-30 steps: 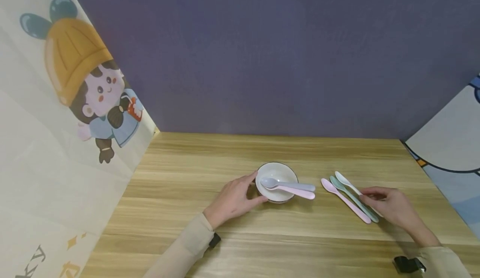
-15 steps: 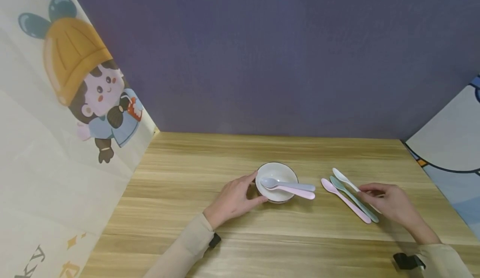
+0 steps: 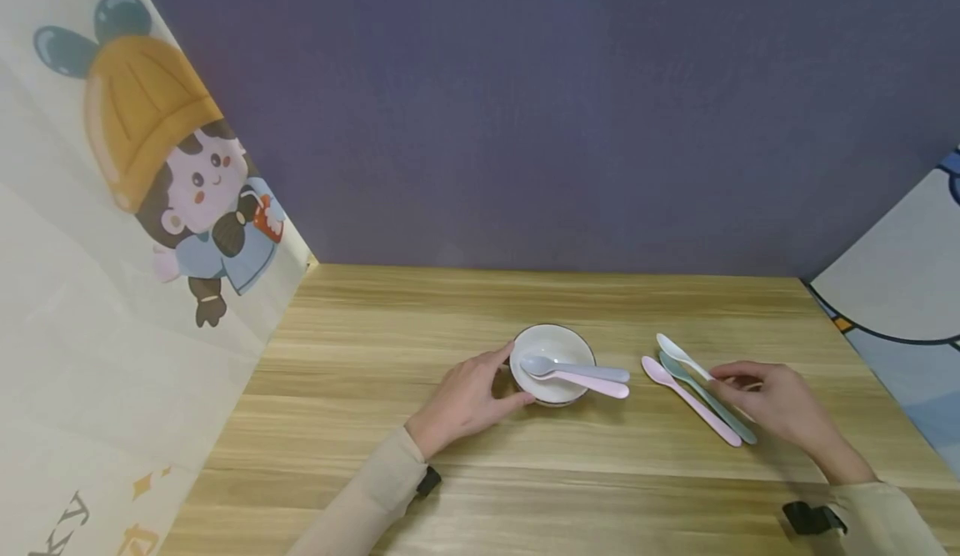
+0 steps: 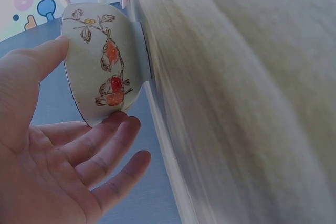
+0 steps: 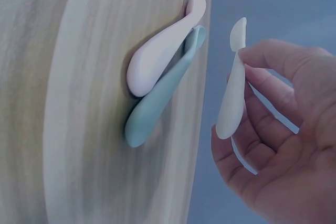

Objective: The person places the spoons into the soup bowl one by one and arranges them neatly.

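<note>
My left hand [image 3: 467, 393] holds a small white bowl [image 3: 551, 339] by its side, thumb at the near rim and fingers at the far left. The left wrist view shows painted red fruit and twigs on the bowl's outer wall. A lavender-grey spoon [image 3: 592, 372] and a pink spoon [image 3: 600, 384] lean in it, handles sticking out to the right. My right hand [image 3: 776, 402] pinches a white spoon [image 5: 232, 98] by its handle, lifted off the table. Beside it a green spoon [image 5: 163, 90] and another pink spoon [image 5: 157, 56] lie side by side on the wood.
The wood-grain table [image 3: 360, 314] ends at a dark blue-purple panel [image 3: 555, 122] along the back. A pale wall with a cartoon figure [image 3: 217, 172] stands at the left, and a printed panel [image 3: 892, 272] at the right.
My right hand has moved slightly left and away from me with the white spoon, which has risen off the table over the green one. The left hand and bowl have stayed put.
</note>
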Demonstrator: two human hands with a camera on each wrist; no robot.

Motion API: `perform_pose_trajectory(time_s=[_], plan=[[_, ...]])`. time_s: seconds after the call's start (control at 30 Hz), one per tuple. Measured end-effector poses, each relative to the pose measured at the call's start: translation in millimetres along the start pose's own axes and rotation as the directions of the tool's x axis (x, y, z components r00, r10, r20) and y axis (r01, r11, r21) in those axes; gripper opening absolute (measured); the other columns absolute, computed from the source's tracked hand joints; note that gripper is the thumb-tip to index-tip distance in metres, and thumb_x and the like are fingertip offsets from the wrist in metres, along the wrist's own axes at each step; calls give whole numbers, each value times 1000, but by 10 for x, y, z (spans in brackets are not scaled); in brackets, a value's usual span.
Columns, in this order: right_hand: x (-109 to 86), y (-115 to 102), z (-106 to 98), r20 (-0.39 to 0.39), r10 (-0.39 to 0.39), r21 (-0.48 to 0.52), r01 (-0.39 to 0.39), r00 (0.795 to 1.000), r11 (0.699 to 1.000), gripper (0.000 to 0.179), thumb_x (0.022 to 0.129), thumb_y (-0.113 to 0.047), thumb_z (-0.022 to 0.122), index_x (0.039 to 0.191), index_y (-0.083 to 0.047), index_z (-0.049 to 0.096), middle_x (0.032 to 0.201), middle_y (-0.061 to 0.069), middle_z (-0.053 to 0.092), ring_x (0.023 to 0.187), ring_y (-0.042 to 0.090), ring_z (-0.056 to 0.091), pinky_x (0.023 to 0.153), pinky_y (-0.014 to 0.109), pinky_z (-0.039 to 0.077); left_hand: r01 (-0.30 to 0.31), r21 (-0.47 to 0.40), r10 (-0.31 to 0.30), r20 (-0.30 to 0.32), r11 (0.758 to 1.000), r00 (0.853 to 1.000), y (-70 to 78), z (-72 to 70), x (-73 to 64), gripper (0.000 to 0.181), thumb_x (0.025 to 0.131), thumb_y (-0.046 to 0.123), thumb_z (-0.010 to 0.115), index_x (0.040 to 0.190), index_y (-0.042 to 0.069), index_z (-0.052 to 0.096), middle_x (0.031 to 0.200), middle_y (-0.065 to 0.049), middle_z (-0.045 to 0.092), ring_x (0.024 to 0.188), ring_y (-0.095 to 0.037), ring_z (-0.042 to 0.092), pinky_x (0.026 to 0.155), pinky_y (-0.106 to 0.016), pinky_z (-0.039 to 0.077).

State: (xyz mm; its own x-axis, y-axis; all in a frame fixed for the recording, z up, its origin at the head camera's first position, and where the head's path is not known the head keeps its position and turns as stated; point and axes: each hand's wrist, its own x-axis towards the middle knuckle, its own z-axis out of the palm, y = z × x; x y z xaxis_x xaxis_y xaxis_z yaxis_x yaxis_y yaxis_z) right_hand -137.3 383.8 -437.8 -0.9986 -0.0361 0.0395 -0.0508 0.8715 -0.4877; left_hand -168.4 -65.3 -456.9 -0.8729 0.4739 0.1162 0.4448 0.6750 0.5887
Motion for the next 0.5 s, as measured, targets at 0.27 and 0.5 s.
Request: perform_pose_trajectory(time_s=[0.27, 0.5], plan=[[2, -73, -16, -7, -31, 19, 32, 999, 999, 26, 96, -24, 82, 114, -5, 82, 99, 8, 80, 77, -8, 60, 65, 21, 53, -5, 1, 5, 0, 1000, 1000, 6, -2, 0, 90, 96, 62, 71, 165, 11, 41, 149, -9, 66, 126, -23, 70, 107, -47, 57], [10, -154, -31, 10, -20, 28, 19, 1000, 999, 26, 96, -24, 81, 114, -5, 82, 98, 7, 80, 78, -5, 62, 67, 21, 55, 9, 0, -9, 0, 1000, 1000, -4, 11, 1, 93, 95, 63, 71, 166, 12, 40, 149, -9, 66, 129, -25, 68, 109, -50, 56]])
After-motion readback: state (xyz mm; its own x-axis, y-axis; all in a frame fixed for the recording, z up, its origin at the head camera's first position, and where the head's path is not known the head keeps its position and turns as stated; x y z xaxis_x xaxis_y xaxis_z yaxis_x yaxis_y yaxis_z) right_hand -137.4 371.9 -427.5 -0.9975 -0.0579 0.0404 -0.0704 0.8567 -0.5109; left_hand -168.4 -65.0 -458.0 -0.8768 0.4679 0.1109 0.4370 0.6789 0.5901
